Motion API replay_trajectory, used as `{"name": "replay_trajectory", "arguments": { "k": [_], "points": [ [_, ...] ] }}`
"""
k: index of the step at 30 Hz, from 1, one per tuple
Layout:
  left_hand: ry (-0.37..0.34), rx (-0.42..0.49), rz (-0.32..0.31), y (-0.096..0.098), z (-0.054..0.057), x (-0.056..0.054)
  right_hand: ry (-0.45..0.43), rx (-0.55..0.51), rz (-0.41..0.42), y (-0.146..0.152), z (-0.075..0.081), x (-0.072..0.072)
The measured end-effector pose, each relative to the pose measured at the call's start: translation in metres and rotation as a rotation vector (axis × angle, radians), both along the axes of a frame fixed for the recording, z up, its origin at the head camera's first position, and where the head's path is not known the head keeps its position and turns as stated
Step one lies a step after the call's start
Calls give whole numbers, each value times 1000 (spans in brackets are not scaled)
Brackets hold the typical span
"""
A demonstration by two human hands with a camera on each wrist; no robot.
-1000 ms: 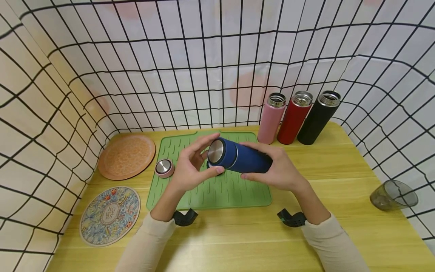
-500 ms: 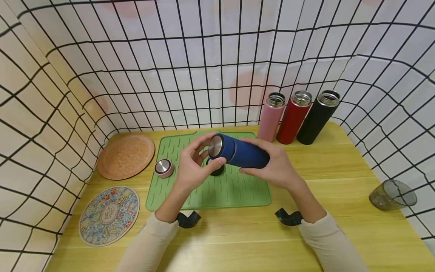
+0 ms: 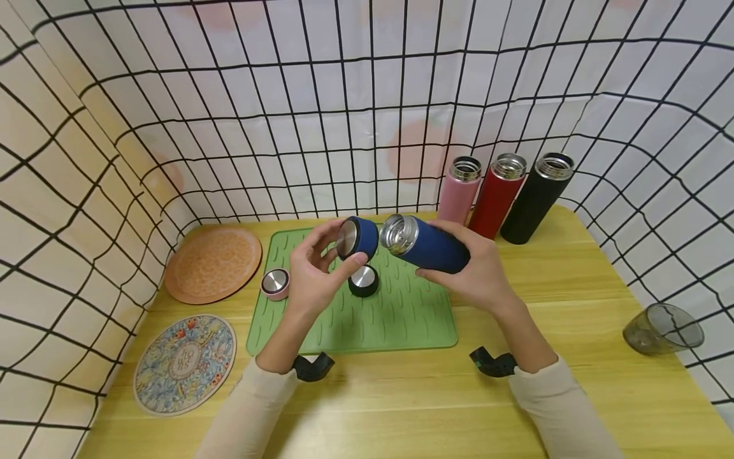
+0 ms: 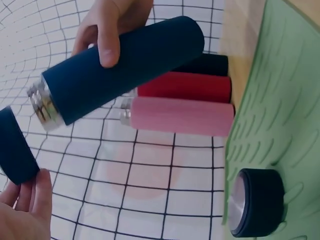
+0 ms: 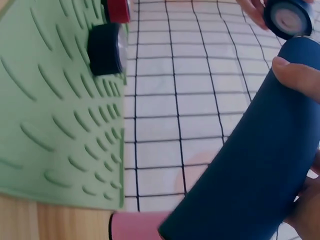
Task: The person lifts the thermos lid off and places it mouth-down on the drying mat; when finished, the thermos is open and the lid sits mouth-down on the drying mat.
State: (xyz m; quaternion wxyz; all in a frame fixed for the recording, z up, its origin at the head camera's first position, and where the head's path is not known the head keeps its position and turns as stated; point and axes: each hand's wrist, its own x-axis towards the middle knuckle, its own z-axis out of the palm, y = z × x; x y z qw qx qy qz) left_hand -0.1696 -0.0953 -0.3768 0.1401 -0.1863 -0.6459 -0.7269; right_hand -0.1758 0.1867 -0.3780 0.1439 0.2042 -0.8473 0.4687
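My right hand (image 3: 478, 274) grips a blue vacuum flask (image 3: 440, 248), tilted above the green mat (image 3: 395, 328). Its bare steel neck points left. Thumb and fingers of my left hand (image 3: 315, 274) hold the blue flask lid (image 3: 367, 240), steel disc facing left. A narrow gap parts lid and neck in the head view; the lid's underside (image 5: 290, 20) shows in the right wrist view. Below them on the mat sits a black lid (image 3: 364, 282). A pink lid (image 3: 274, 282) lies beside my left hand. The right wrist view also catches a red lid (image 5: 118, 10).
Pink (image 3: 459, 196), red (image 3: 496, 197) and black (image 3: 533, 207) flasks stand lidless at the back right, by the grid-patterned cloth (image 3: 321, 140). A smoky glass (image 3: 662, 328) stands far right. An orange round mat (image 3: 212, 264) and a patterned round mat (image 3: 185, 364) lie left.
The blue lid has come off the flask. The flask has shifted slightly right and the lid slightly left, exposing the steel neck. The black lid shows more fully.
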Motion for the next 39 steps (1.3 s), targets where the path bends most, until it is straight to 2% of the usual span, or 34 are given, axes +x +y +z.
{"name": "replay_trajectory", "arguments": {
  "k": [6,12,21,30,39],
  "points": [
    [31,-87,-3,-1,-2,-5,27,5,-29,20,7,-5],
    [65,-164,31,1,-8,-9,28,-20,-92,46,12,-6],
    [28,-274,69,3,-18,-15,34,-96,-229,93,11,-7],
    [9,-397,33,14,-30,-18,-18,-101,-380,135,3,-14],
    [-29,-537,-5,30,-47,-22,5,-267,-493,169,1,-22]
  ]
}}
